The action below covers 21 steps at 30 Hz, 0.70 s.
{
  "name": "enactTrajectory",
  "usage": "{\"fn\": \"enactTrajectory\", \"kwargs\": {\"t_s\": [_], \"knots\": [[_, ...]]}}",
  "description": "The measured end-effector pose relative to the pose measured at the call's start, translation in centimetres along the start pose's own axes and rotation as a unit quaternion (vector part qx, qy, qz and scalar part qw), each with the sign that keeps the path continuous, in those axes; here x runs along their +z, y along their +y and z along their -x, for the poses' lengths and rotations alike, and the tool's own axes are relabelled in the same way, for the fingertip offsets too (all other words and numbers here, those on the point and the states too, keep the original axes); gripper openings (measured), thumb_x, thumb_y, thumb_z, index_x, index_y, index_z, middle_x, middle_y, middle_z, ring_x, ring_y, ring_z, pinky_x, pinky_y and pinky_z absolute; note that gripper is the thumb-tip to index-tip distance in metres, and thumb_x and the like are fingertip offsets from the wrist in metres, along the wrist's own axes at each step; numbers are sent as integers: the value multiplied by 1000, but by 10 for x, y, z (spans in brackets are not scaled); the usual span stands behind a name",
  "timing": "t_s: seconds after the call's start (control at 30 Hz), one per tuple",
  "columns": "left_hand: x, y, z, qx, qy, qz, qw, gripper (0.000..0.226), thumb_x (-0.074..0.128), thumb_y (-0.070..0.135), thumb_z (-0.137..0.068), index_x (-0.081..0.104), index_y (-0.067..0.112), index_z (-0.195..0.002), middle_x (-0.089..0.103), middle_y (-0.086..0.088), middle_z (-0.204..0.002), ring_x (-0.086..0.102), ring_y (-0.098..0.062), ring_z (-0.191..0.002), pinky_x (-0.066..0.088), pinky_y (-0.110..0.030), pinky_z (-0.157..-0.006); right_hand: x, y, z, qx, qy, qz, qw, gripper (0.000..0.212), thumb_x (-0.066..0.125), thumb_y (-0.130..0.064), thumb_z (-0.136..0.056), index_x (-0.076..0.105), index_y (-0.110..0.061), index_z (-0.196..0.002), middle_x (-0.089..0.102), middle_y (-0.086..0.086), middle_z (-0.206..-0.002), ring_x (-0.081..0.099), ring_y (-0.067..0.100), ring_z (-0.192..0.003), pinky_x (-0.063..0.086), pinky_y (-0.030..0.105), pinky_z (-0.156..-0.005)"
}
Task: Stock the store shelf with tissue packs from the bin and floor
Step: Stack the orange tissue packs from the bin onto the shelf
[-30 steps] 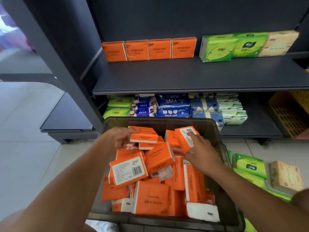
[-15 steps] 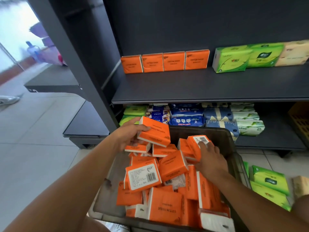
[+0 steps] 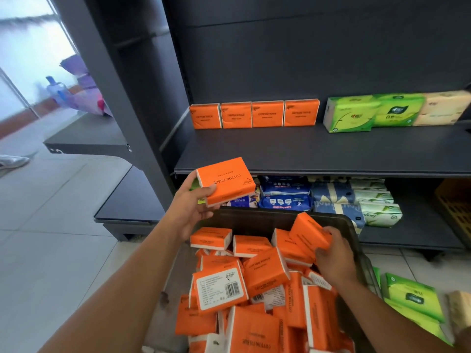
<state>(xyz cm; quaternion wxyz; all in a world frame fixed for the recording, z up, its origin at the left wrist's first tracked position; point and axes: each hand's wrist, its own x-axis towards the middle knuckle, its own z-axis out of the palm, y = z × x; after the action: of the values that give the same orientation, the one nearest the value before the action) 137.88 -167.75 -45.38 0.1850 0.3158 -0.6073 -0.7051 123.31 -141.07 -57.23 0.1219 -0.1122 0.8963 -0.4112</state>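
- Tissue packs in orange wrap lay heaped in the dark bin at six o'clock of the head view. They were tumbled at all angles, and a few showed white barcode labels.
- The left hand gripped one raised pack by its left end. It was lifted clear of the heap at about ten o'clock from it, above the bin's far rim and just under the front edge of the shelf.
- The right hand had its fingers curled round a second pack at two o'clock of the heap. That pack was tilted and low over the pile.
- At twelve o'clock a row of four orange packs stood upright at the back of the shelf, side by side. Green shelf packs sat at the row's three o'clock, and bare shelf lay in front of both.
- Green floor packs lay at four o'clock, just beside the bin.
- Handling, as a judgement: these packs looked light and soft, squashy under pressure and in no way fragile. The film wrap was probably slick.
- A one-handed hold across the short width, thumb against fingers, seemed enough. It should be firm enough to stop a slide but not so hard as to dent the block, so that it stands square in the row.
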Motion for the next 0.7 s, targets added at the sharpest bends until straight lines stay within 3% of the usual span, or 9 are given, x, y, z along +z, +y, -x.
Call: {"fn": "enactTrajectory", "kwargs": {"t_s": [0.23, 0.37, 0.53, 0.7], "knots": [[-4, 13, -13, 64, 28, -4, 998, 60, 65, 17, -92, 39, 42, -140, 71, 6, -112, 67, -24, -106, 49, -40, -82, -17, -42, -5, -41, 59, -86, 994, 42, 66, -9, -87, 50, -30, -120, 59, -2, -102, 60, 13, -77, 56, 39, -62], [-10, 18, -22, 101, 43, -24, 994, 56, 65, 13, -92, 43, 40, -136, 69, 9, -118, 66, -21, -109, 51, -48, -90, -29, -71, -5, -69, 50, -176, 981, 47, 68, -11, -86, 48, -40, -117, 58, -6, -105, 62, 17, -90, 58, 43, -67], [-12, 25, -42, 62, 85, 40, 994, 44, 63, 8, -91, 56, 32, -128, 72, 13, -111, 65, -16, -103, 44, -41, -82, -41, -99, -6, -119, 19, -192, 974, 47, 68, -11, -88, 48, -41, -116, 56, -14, -109, 58, 7, -99, 59, 41, -70], [-15, 40, -78, 73, 108, 50, 990, 43, 62, 3, -91, 58, 27, -126, 73, 11, -107, 63, -11, -93, 39, -31, -66, -35, -121, -17, -159, -19, -218, 963, 41, 70, -10, -88, 52, -42, -107, 61, -11, -107, 60, 7, -99, 51, 25, -64]]}}
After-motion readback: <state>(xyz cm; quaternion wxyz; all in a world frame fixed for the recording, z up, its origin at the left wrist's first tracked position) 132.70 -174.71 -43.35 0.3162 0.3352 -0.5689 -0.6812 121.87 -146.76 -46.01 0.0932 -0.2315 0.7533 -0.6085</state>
